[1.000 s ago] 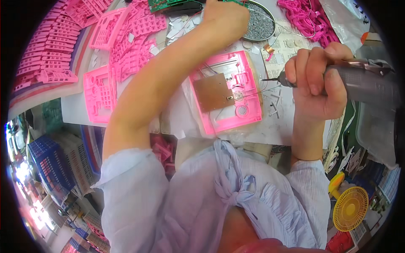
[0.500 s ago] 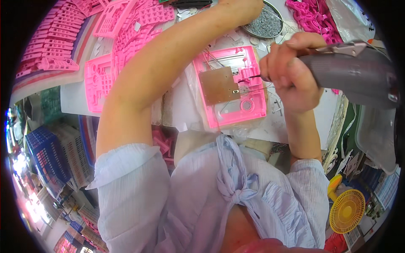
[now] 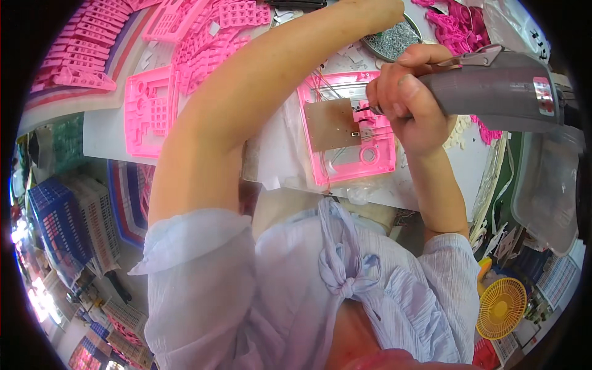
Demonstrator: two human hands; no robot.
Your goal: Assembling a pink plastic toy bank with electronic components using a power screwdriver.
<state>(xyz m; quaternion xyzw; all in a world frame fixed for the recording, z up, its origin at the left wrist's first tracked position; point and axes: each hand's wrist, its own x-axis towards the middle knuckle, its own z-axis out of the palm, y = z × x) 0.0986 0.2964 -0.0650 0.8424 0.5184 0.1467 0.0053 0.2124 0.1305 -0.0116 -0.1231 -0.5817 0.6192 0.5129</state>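
- Pointing the grey screwdriver (image 3: 493, 92) beside the brown board (image 3: 333, 125), over the pink housing (image 3: 385, 145) between the forearms (image 3: 436, 185); a second ago, outside its right rim.
- Gripping with curled right hand (image 3: 413, 105).
- Stretching left hand (image 3: 383, 11) near metal bits (image 3: 393, 42); impossible to tell whether gripping.

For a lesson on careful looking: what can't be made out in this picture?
Head view:
Left hand: partly cut off by the top edge; grip unclear.
Whatever lies beneath the brown board: hidden by it.
Tip of the grey driver: too small to judge contact.
Grey pieces: too small to identify.
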